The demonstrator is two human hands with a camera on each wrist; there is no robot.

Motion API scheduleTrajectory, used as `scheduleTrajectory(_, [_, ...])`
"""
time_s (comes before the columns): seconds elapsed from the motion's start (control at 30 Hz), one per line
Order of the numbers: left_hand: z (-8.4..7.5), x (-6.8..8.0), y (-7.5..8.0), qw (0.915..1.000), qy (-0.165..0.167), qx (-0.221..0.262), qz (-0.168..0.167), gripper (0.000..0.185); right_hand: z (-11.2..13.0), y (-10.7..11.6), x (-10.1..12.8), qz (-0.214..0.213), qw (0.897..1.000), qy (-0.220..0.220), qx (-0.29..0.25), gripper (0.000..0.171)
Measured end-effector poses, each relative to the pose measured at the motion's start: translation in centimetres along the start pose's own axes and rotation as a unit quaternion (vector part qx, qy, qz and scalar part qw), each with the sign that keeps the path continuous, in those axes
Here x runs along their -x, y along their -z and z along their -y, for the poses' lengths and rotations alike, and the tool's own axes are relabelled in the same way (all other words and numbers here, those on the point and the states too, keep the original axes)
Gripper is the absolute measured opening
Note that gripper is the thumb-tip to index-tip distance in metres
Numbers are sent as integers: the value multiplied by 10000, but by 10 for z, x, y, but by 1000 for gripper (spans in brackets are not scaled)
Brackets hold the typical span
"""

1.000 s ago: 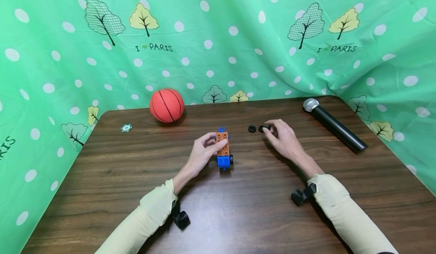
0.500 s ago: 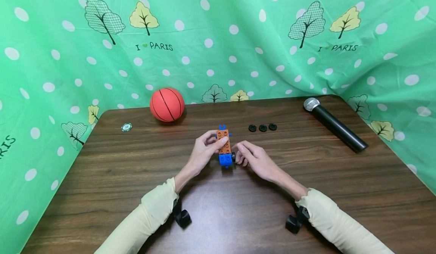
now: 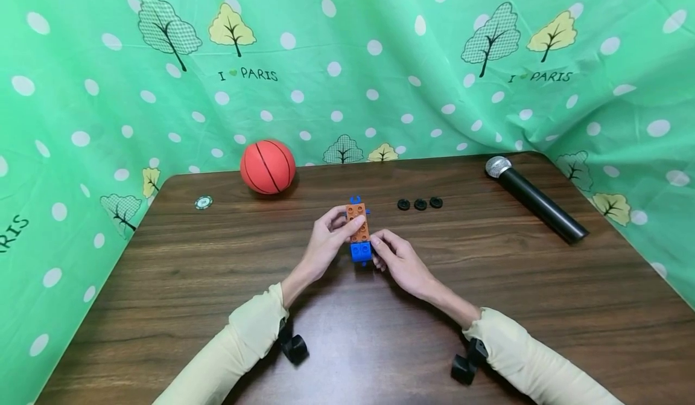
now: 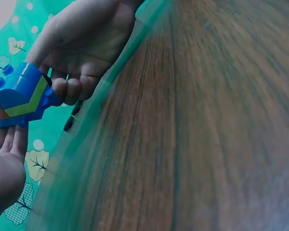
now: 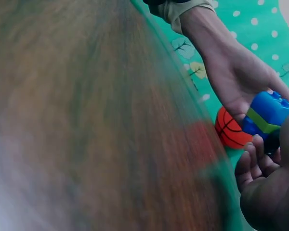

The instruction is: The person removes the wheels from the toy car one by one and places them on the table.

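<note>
My left hand [image 3: 321, 247] grips a toy car [image 3: 357, 224] built of orange and blue bricks, its thumb lying on top of the orange part. The car is held just above the table, its blue end toward me. A yellow-green stripe crosses that blue end, as the left wrist view shows. At the car's right side my right hand [image 3: 403, 263] pinches a black wheel [image 5: 271, 142] fitted there. In the head view the fingers hide this wheel. Three loose black wheels [image 3: 420, 204] lie in a row behind the right hand.
A red toy basketball [image 3: 268, 167] stands at the back left, with a poker chip [image 3: 204, 203] farther left. At the right lies a black microphone [image 3: 537, 201]. Green polka-dot cloth [image 3: 304, 49] hangs behind the wooden table [image 3: 179, 284].
My right hand has left the loose wheels and come toward me and left, to the wheel on the car. The left hand keeps its hold, almost unmoved.
</note>
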State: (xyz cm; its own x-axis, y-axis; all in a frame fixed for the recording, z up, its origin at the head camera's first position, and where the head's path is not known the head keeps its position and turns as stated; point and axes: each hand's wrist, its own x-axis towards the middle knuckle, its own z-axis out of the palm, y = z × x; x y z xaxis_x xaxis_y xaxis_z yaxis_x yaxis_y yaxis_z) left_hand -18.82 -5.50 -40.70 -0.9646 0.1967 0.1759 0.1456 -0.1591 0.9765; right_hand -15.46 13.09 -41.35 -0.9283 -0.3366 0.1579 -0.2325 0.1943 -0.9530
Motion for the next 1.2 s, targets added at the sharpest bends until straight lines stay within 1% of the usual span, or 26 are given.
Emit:
scheduleTrajectory(0.13, [-2,3,-3,9999,-15,112,70,45,1,-3,0,-310,9994,56,-121,25])
scheduleTrajectory(0.33, [-4,5,-7,9995,-130,263,151,59,2,-3,-1,-665,9974,246,-89,25])
scheduleTrajectory(0.5, [-2,3,-6,9994,-234,133,212,64,1,-2,-1,-807,9961,356,61,22])
scheduleTrajectory(0.6, [0,2,-5,9995,-73,198,241,62,1,-1,0,-884,9950,450,100,20])
scheduleTrajectory(0.73, [0,2,-6,9977,303,561,238,57,-1,0,1,-937,9940,536,162,18])
scheduleTrajectory(0.8, [0,2,-7,9966,404,680,229,54,-1,0,1,-922,9941,540,177,17])
scheduleTrajectory(0.87, [0,2,-8,9963,424,712,244,48,-1,0,1,-893,9945,517,175,18])
scheduleTrajectory(0.97, [0,2,-8,9968,400,635,258,40,-1,0,1,-840,9953,451,149,18])
scheduleTrajectory(1.1, [-2,2,-8,9980,332,491,238,37,-1,0,0,-775,9962,384,46,20])
scheduleTrajectory(1.2, [-4,2,-7,9982,283,468,245,37,-1,-1,-1,-698,9968,381,-67,20])
